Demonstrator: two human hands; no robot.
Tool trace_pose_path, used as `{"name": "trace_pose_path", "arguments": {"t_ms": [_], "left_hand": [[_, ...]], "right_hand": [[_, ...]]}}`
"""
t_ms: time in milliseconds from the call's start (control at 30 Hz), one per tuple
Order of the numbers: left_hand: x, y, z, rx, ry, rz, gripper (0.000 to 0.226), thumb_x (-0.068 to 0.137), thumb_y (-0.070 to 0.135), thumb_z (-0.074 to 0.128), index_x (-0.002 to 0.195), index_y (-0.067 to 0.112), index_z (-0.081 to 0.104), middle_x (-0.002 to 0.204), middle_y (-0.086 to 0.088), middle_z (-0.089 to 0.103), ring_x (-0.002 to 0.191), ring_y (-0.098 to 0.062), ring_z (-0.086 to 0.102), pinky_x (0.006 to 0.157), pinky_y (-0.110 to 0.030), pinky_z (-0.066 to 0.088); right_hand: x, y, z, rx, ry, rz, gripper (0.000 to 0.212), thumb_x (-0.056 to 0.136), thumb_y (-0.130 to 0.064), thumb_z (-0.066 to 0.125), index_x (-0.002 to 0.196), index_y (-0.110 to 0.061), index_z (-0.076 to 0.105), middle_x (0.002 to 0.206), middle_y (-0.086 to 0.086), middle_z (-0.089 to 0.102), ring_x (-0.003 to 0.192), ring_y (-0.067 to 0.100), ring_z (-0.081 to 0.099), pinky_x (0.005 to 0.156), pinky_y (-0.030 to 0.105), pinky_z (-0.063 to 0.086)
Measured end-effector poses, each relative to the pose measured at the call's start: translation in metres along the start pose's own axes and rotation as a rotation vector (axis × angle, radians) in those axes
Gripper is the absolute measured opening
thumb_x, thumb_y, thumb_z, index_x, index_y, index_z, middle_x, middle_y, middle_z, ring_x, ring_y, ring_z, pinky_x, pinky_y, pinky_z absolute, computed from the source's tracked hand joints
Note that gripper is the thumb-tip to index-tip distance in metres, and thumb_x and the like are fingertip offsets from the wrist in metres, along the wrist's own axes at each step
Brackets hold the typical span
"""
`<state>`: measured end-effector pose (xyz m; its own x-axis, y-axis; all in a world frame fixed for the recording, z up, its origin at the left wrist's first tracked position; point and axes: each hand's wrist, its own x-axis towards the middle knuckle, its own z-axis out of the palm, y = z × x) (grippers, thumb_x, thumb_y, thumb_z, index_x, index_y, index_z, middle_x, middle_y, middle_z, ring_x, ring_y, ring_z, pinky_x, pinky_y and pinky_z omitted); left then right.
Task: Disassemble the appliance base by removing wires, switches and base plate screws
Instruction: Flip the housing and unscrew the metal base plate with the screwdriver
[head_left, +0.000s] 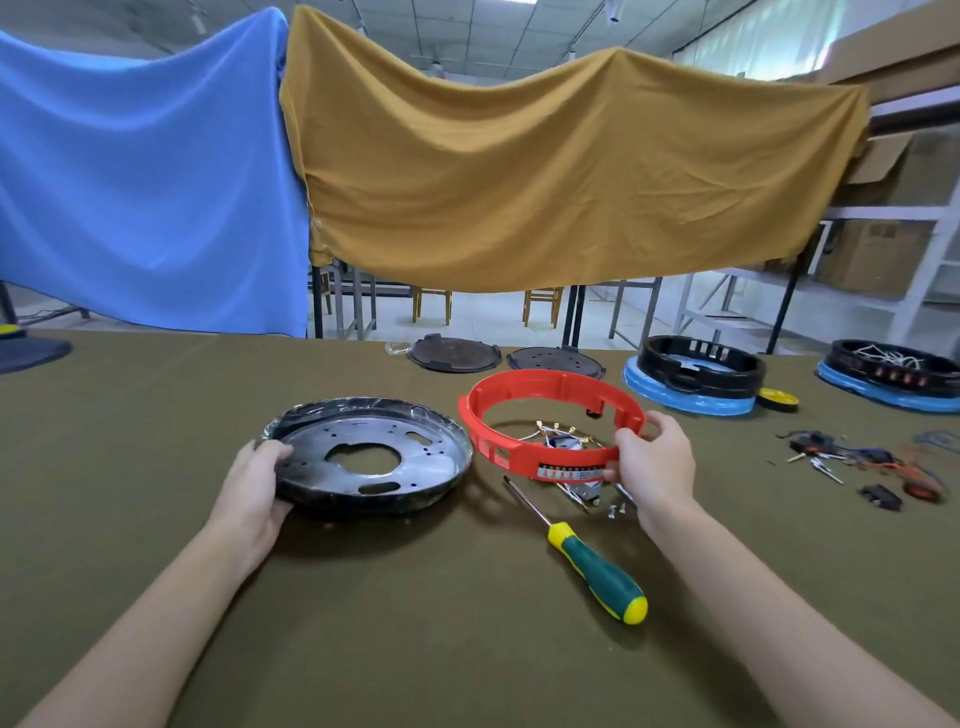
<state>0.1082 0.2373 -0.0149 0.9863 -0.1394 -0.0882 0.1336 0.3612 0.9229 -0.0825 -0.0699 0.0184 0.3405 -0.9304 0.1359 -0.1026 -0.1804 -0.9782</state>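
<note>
Red ring (550, 415) held, right hand (655, 462) | base plate (374, 457) held, left hand (260, 480)

Workshop interior: draped cloths behind an olive-covered surface.

The surface (156, 519) carries an olive-green cover across the full foreground. Behind it hang 2 cloths on a line: a blue cloth (145, 197) at left and a mustard cloth (545, 176) at centre and right, their edges meeting. Below the mustard cloth, a pale floor (483, 325) shows with 2 wooden chairs (432, 301) and metal table legs (358, 301). White shelving (930, 244) at right holds cardboard boxes (878, 254). The ceiling (467, 31) has grid panels; bright windows (769, 41) sit at upper right.
</note>
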Motion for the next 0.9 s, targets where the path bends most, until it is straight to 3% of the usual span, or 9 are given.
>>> {"name": "trace_pose_path", "arguments": {"t_ms": [67, 167, 300, 400, 467, 567, 733, 833, 900], "left_hand": [[0.002, -0.004, -0.002, 0.156, -0.036, 0.027, 0.023, 0.092, 0.006, 0.046, 0.111, 0.014, 0.056, 0.115, -0.013, 0.064, 0.090, -0.017, 0.065, 0.084, -0.034, 0.050], [0.001, -0.008, -0.003, 0.571, -0.034, 0.128, 0.062, 0.084, 0.018, 0.051, 0.145, 0.022, 0.040, 0.145, -0.003, 0.043, 0.130, -0.020, 0.045, 0.111, -0.040, 0.035], [-0.006, -0.008, 0.002, 0.668, -0.076, 0.267, 0.066, 0.091, 0.021, 0.055, 0.149, 0.039, 0.031, 0.139, 0.012, 0.032, 0.130, -0.008, 0.036, 0.105, -0.032, 0.029], [-0.005, -0.009, -0.002, 0.806, -0.108, 0.311, 0.063, 0.095, 0.030, 0.057, 0.151, 0.041, 0.029, 0.160, 0.006, 0.018, 0.149, -0.006, 0.012, 0.116, -0.038, 0.018], [-0.008, -0.010, -0.002, 0.849, -0.129, 0.317, 0.062, 0.097, 0.036, 0.058, 0.152, 0.040, 0.030, 0.165, 0.003, 0.007, 0.150, -0.004, 0.005, 0.118, -0.039, 0.013], [-0.016, -0.010, 0.001, 0.853, -0.176, 0.369, 0.065, 0.094, 0.046, 0.061, 0.151, 0.039, 0.032, 0.164, 0.006, -0.002, 0.150, -0.005, 0.005, 0.117, -0.037, 0.014], [-0.029, -0.006, -0.003, 0.976, -0.360, 0.357, 0.090, 0.059, 0.079, 0.071, 0.137, 0.043, 0.047, 0.155, 0.020, 0.006, 0.149, -0.005, 0.002, 0.120, -0.035, 0.016], [-0.028, -0.008, -0.005, 1.104, -0.400, 0.364, 0.057, 0.060, 0.070, 0.076, 0.110, 0.047, 0.063, 0.160, 0.011, 0.015, 0.151, -0.011, -0.011, 0.122, -0.043, 0.012], [-0.024, -0.010, -0.005, 1.101, -0.349, 0.420, 0.033, 0.067, 0.060, 0.077, 0.093, 0.040, 0.070, 0.157, 0.006, 0.028, 0.152, -0.015, -0.005, 0.121, -0.043, 0.015]], "right_hand": [[-0.001, 0.009, -0.002, 0.024, 0.026, -0.016, 0.040, 0.093, -0.012, 0.054, 0.131, -0.023, 0.053, 0.117, 0.013, 0.062, 0.043, 0.010, 0.061, 0.044, 0.022, 0.049], [0.001, 0.020, -0.008, 0.054, 0.077, -0.010, 0.038, 0.091, -0.012, 0.055, 0.127, -0.024, 0.057, 0.116, 0.009, 0.062, 0.044, 0.009, 0.063, 0.045, 0.022, 0.049], [0.008, 0.026, -0.012, 0.055, 0.083, -0.017, 0.035, 0.091, -0.015, 0.057, 0.125, -0.021, 0.060, 0.110, 0.006, 0.067, 0.042, 0.007, 0.063, 0.042, 0.022, 0.050], [0.005, 0.026, -0.011, -0.058, 0.029, -0.001, 0.039, 0.096, -0.032, 0.054, 0.133, -0.019, 0.056, 0.126, 0.004, 0.044, 0.073, 0.027, 0.072, 0.069, 0.040, 0.061], [0.005, 0.026, -0.015, -0.066, 0.049, 0.008, 0.045, 0.098, -0.045, 0.050, 0.135, -0.019, 0.055, 0.126, 0.001, 0.033, 0.096, 0.029, 0.064, 0.091, 0.049, 0.055], [-0.004, 0.024, -0.021, -0.132, 0.068, -0.219, 0.041, 0.098, -0.043, 0.051, 0.133, -0.021, 0.056, 0.120, -0.002, 0.036, 0.115, 0.024, 0.051, 0.101, 0.034, 0.039], [-0.025, 0.025, -0.009, -0.474, -0.216, -0.620, 0.034, 0.093, -0.049, 0.062, 0.125, -0.038, 0.062, 0.123, -0.014, 0.048, 0.126, 0.009, 0.031, 0.106, 0.034, 0.023], [-0.024, 0.027, -0.006, -0.758, -0.312, -0.635, 0.025, 0.098, -0.047, 0.054, 0.121, -0.043, 0.064, 0.119, -0.017, 0.056, 0.129, 0.012, 0.035, 0.113, 0.036, 0.015], [-0.021, 0.025, -0.008, -0.778, -0.269, -0.622, 0.020, 0.100, -0.038, 0.055, 0.116, -0.041, 0.067, 0.111, -0.014, 0.063, 0.124, 0.015, 0.043, 0.113, 0.038, 0.018]]}}
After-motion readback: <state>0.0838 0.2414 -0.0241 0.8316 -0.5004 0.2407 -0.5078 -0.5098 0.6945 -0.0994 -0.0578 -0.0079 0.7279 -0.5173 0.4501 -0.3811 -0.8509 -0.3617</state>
